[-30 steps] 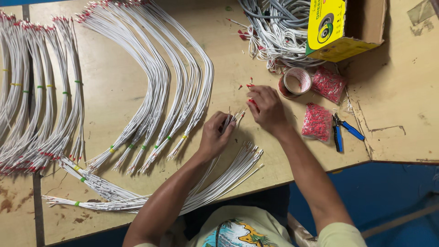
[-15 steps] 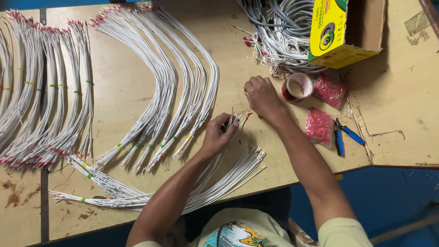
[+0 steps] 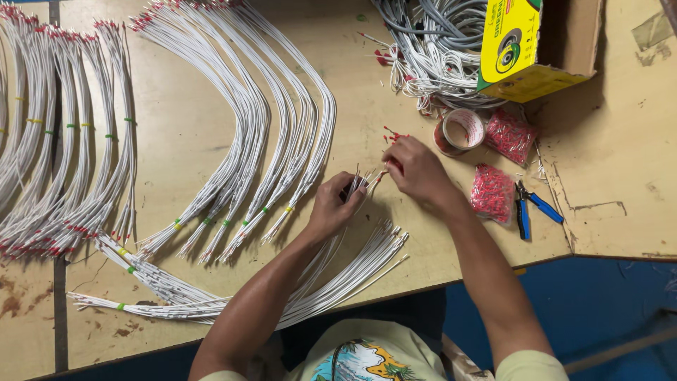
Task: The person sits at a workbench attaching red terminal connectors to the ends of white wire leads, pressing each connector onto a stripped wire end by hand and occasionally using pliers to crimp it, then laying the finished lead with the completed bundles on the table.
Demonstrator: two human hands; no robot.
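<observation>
Between the two hands, the stripped wire ends (image 3: 367, 180) are now met by the right hand (image 3: 416, 169), which has come back from the loose red ferrules (image 3: 392, 134) with fingertips pinched on something tiny. The left hand (image 3: 335, 204) stays closed around the white wire bundle (image 3: 352, 264), presenting the ends.

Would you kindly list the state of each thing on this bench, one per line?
Left hand: closed around a small bunch of white wires.
Right hand: pinching at a wire tip.
Tape roll: lying flat.
Cardboard box: open, on its side.
Bags of red terminals: lying flat.
Blue-handled pliers: set down, untouched.
Curved wire bundles: tied with bands.
</observation>
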